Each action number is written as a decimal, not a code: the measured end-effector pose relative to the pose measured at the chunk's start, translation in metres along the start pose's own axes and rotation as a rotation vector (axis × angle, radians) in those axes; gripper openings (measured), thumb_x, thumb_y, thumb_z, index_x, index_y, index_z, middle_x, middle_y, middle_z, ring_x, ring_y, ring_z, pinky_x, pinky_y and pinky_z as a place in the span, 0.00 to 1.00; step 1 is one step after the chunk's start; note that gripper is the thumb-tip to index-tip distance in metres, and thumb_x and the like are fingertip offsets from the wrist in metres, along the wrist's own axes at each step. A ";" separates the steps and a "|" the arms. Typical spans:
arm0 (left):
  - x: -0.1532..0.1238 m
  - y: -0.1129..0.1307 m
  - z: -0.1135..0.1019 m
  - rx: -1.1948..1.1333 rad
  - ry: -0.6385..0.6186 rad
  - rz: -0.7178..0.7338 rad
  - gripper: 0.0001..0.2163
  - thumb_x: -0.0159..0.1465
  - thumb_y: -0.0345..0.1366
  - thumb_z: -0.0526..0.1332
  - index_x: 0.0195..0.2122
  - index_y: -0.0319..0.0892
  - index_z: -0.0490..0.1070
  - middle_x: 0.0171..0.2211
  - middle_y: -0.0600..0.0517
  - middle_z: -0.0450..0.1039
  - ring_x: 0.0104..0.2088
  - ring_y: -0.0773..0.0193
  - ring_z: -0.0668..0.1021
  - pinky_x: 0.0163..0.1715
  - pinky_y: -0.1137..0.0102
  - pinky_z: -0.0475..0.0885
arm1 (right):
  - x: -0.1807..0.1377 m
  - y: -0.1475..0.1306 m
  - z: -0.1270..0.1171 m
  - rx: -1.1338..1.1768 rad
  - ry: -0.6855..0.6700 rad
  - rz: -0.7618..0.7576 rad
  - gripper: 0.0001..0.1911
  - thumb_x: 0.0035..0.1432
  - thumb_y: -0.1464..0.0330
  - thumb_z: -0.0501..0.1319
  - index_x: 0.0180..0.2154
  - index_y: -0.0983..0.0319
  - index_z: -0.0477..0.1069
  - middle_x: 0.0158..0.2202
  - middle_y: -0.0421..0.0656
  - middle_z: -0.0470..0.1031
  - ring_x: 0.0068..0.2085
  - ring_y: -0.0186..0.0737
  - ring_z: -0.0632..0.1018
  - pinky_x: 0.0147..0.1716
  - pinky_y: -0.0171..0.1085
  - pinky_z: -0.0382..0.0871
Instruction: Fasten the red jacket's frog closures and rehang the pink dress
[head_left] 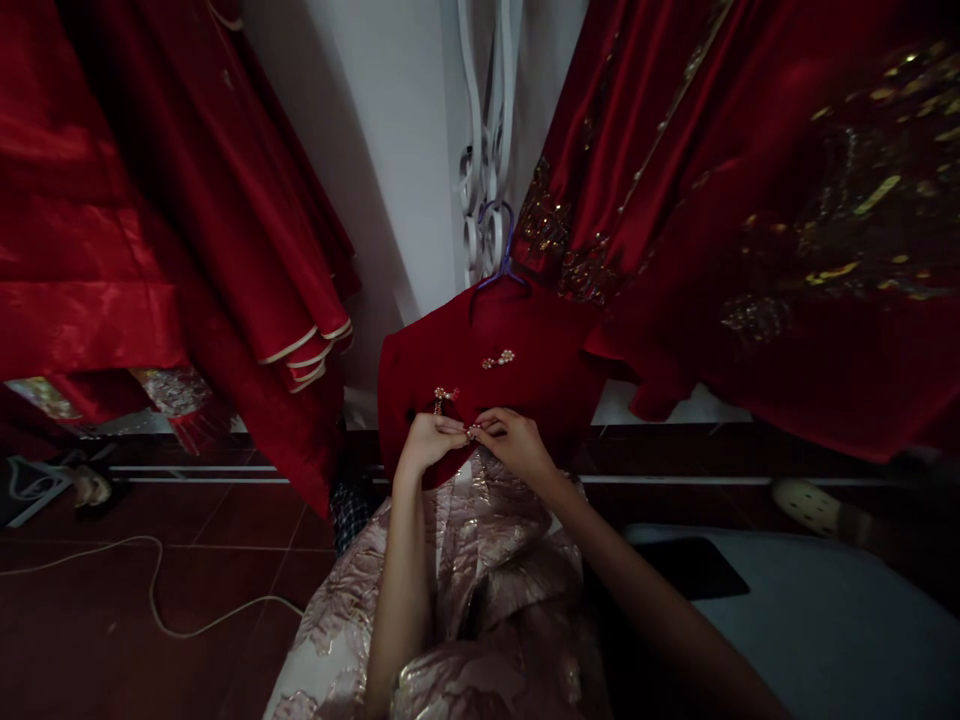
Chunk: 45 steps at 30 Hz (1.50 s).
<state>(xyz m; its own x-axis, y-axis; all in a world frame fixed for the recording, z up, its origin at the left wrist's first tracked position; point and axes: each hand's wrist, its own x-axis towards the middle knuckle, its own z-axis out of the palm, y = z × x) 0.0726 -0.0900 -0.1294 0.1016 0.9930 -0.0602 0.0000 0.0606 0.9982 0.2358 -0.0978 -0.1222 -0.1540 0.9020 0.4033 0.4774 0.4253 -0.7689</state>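
Note:
A red garment [555,345] hangs in front of me from a purple hanger [507,268]. One beaded ornament, like a decorative frog fastener [498,360], lies across its upper front, and a second beaded fastener [444,394] sits lower left. Below these, my left hand [433,442] and my right hand [516,442] meet at the garment's front. Thumb and fingers of both are pinched on another small beaded fastener [472,432], mostly covered by the fingertips. Whether its two halves are joined, I cannot tell.
Red satin clothes [225,200] hang at left, and red garments with gold sequins [847,220] at right. A white scrolled metal rack [491,120] holds the hanger. Shiny pink-and-silver fabric [487,560] covers my front. A pale cable [157,590] crosses the tiled floor; a dark flat object [690,567] lies on a pale surface.

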 end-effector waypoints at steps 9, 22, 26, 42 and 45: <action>-0.001 -0.001 -0.005 0.056 -0.087 0.064 0.11 0.45 0.33 0.67 0.29 0.33 0.75 0.26 0.48 0.76 0.26 0.68 0.76 0.30 0.72 0.73 | -0.001 0.003 0.002 -0.042 -0.036 -0.037 0.06 0.54 0.69 0.57 0.35 0.62 0.69 0.36 0.44 0.71 0.33 0.34 0.76 0.32 0.32 0.71; -0.019 0.021 -0.019 0.605 -0.049 0.270 0.10 0.47 0.34 0.67 0.30 0.39 0.71 0.27 0.53 0.73 0.26 0.71 0.73 0.27 0.77 0.66 | -0.004 0.007 -0.068 -0.072 -0.524 0.091 0.20 0.42 0.66 0.66 0.40 0.61 0.71 0.27 0.39 0.74 0.26 0.32 0.74 0.24 0.29 0.67; -0.017 0.020 -0.007 0.695 -0.037 0.313 0.14 0.45 0.39 0.69 0.31 0.41 0.71 0.28 0.53 0.73 0.27 0.68 0.74 0.27 0.75 0.65 | 0.000 0.005 -0.065 -0.019 -0.468 0.055 0.16 0.48 0.65 0.62 0.41 0.60 0.71 0.31 0.41 0.76 0.30 0.34 0.77 0.29 0.32 0.70; -0.014 0.017 0.004 1.138 0.073 0.330 0.08 0.51 0.38 0.65 0.31 0.43 0.74 0.34 0.47 0.72 0.35 0.61 0.74 0.33 0.72 0.64 | 0.001 0.032 -0.001 0.073 -0.241 0.078 0.08 0.52 0.69 0.60 0.36 0.63 0.70 0.32 0.43 0.76 0.33 0.33 0.76 0.34 0.33 0.71; -0.013 0.015 0.004 1.174 0.079 0.341 0.09 0.52 0.37 0.65 0.34 0.44 0.74 0.39 0.47 0.70 0.41 0.59 0.72 0.36 0.71 0.66 | 0.000 0.031 0.003 0.063 -0.210 0.038 0.08 0.51 0.68 0.61 0.35 0.64 0.69 0.32 0.43 0.76 0.33 0.33 0.76 0.33 0.34 0.71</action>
<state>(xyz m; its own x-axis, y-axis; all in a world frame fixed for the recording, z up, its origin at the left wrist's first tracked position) 0.0756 -0.1028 -0.1138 0.2106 0.9462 0.2458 0.8864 -0.2909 0.3601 0.2481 -0.0845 -0.1474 -0.3171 0.9104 0.2659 0.4320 0.3882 -0.8140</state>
